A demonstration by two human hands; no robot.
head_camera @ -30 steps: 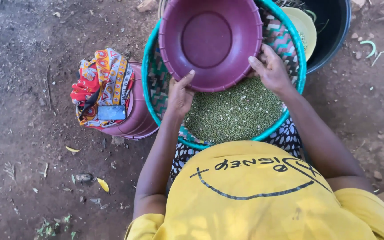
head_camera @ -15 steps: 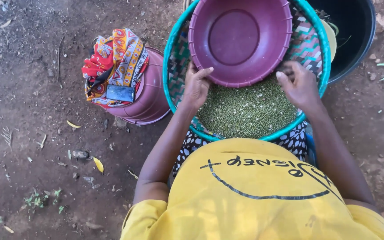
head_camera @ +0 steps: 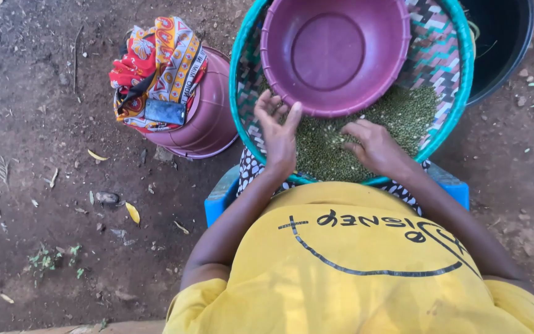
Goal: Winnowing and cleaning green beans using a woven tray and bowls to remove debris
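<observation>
A round woven tray with a teal rim [head_camera: 465, 74] rests on my lap and holds a heap of small green grains [head_camera: 403, 114]. An empty purple plastic bowl [head_camera: 335, 52] lies in the tray's far half. My left hand [head_camera: 277, 127] sits at the bowl's near rim, fingers spread and curled, touching the rim and the grains. To its right, my right hand [head_camera: 375, 145] lies palm down on the grains just below the bowl, fingers bent into the heap. Neither hand grips anything I can make out.
An upturned purple bucket [head_camera: 208, 117] stands to the left with a folded patterned cloth [head_camera: 156, 62] and a dark phone [head_camera: 165, 111] on top. A black tub [head_camera: 505, 43] is at the far right. I sit on a blue stool [head_camera: 220, 198] on bare earth.
Both hands left the bowl's sides and came down toward me. My right hand now lies on the grains; my left is at the bowl's near rim. The view shifted, so the tray looks larger.
</observation>
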